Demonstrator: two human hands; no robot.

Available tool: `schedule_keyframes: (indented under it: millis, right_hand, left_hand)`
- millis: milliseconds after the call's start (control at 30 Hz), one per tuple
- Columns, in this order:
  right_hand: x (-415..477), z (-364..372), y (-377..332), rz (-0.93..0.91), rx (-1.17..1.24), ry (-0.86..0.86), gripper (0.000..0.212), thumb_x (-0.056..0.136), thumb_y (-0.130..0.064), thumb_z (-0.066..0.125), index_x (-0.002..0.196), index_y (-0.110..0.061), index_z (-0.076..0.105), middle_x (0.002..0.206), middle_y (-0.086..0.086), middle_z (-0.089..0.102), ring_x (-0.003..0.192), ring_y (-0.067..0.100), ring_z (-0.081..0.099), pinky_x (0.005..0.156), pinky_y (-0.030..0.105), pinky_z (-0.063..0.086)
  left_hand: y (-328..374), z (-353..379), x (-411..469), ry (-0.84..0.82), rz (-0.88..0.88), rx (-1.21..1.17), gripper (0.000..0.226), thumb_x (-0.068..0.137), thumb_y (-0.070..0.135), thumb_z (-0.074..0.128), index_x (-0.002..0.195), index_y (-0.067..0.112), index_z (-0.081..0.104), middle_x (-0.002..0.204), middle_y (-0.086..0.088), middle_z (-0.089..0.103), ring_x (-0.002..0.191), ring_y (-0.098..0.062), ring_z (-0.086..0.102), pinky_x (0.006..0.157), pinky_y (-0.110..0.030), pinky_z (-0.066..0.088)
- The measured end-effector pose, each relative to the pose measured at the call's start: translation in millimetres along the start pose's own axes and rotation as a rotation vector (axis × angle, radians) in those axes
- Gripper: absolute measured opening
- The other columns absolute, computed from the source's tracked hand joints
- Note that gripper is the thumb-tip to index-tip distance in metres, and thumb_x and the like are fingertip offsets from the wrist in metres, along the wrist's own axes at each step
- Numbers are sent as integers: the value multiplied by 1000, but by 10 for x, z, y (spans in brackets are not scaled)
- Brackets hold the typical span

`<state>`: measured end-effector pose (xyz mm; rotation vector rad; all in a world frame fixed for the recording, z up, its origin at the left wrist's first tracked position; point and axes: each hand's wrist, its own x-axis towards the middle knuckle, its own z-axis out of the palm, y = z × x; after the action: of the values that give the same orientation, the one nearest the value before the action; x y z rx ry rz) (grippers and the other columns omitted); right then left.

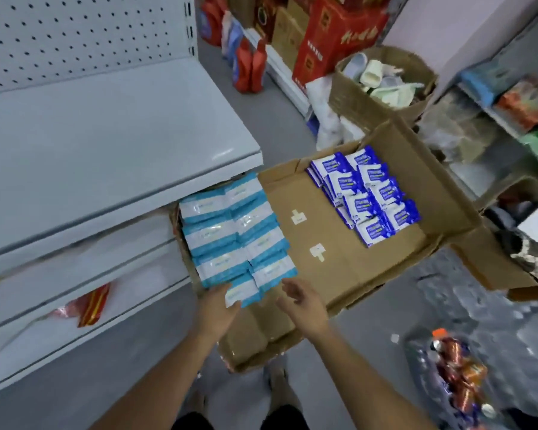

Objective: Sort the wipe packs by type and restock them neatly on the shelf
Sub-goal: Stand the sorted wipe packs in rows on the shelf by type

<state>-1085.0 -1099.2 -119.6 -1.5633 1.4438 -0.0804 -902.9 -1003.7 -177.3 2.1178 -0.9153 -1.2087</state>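
An open cardboard box lies on the floor beside a white shelf unit. Several light-blue and white wipe packs lie in two rows along the box's left side. Several dark-blue wipe packs lie stacked at its far right. My left hand grips the nearest light-blue pack at the near end of the rows. To the right of that pack my right hand hovers with its fingers apart and holds nothing.
The white top shelf is bare; a red packet lies on a lower shelf. Red bottles and red cartons stand at the back. A box of slippers and other boxes sit right. Wrapped drink bottles lie near right.
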Motion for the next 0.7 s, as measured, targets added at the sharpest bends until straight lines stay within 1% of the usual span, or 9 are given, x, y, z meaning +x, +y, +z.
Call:
schedule_keyframes:
  millis: [100, 167, 200, 300, 367, 433, 533, 600, 700]
  right_hand:
    - [478, -48, 202, -45, -144, -58, 40, 86, -31, 74, 123, -19, 65, 121, -4, 66, 115, 13, 61, 99, 24, 45]
    - [789, -81, 325, -51, -204, -60, 41, 85, -27, 75, 122, -14, 65, 122, 1, 63, 114, 17, 60, 93, 16, 39]
    - [936, -104, 369, -49, -233, -50, 43, 84, -29, 76, 123, -14, 65, 122, 2, 62, 113, 18, 60, 89, 15, 38]
    - [1332, -147, 468, -69, -343, -33, 60, 81, -51, 74, 129, -17, 59, 124, 1, 61, 115, 20, 56, 85, 23, 40]
    - [1511, -126, 480, -17, -384, -40, 76, 74, -61, 75, 133, -19, 52, 125, 2, 58, 118, 23, 53, 92, 31, 43]
    - [1580, -55, 480, 2, -427, -70, 84, 67, -63, 78, 134, -22, 49, 127, 3, 57, 119, 26, 53, 98, 40, 46]
    - [1609, 67, 562, 4, -440, -99, 75, 69, -52, 80, 131, -23, 51, 124, 4, 58, 117, 27, 54, 98, 44, 46]
    - [1632, 92, 596, 1, -377, -105, 57, 70, -46, 82, 116, -21, 61, 112, 4, 64, 105, 26, 60, 90, 41, 51]
    - [1620, 21, 556, 39, -188, -148, 30, 74, -26, 84, 90, -14, 64, 92, 2, 68, 89, 24, 67, 68, 28, 53]
  left_hand:
    - [-39, 176, 162, 39, -1, 396, 57, 89, 27, 68, 142, 15, 50, 142, -4, 53, 128, -23, 51, 107, -32, 41]
    - [-33, 295, 228, 87, -30, 547, 61, 89, 32, 66, 145, 20, 45, 144, 1, 49, 129, -21, 48, 106, -34, 40]
    - [-46, 346, 268, 105, -58, 601, 62, 88, 34, 66, 145, 23, 44, 145, 2, 48, 130, -20, 47, 106, -35, 38]
    - [-126, 511, 366, 207, -118, 671, 64, 79, 31, 76, 138, 22, 54, 137, -1, 56, 125, -24, 51, 99, -41, 34]
    - [-168, 603, 423, 262, -173, 717, 67, 66, 31, 84, 128, 21, 63, 122, -4, 62, 113, -27, 57, 93, -42, 31]
    - [-161, 639, 433, 268, -232, 728, 66, 61, 37, 85, 122, 22, 65, 117, -5, 61, 110, -27, 55, 96, -44, 31]
    - [-88, 608, 399, 271, -264, 678, 53, 67, 42, 81, 115, 28, 63, 117, 1, 56, 112, -22, 52, 102, -40, 32]
    - [12, 543, 367, 255, -261, 577, 37, 77, 40, 76, 109, 34, 59, 117, 7, 55, 111, -17, 54, 102, -36, 34]
    - [145, 405, 266, 195, -314, 275, 24, 85, 32, 73, 101, 35, 56, 111, 13, 61, 103, -11, 60, 92, -31, 49]
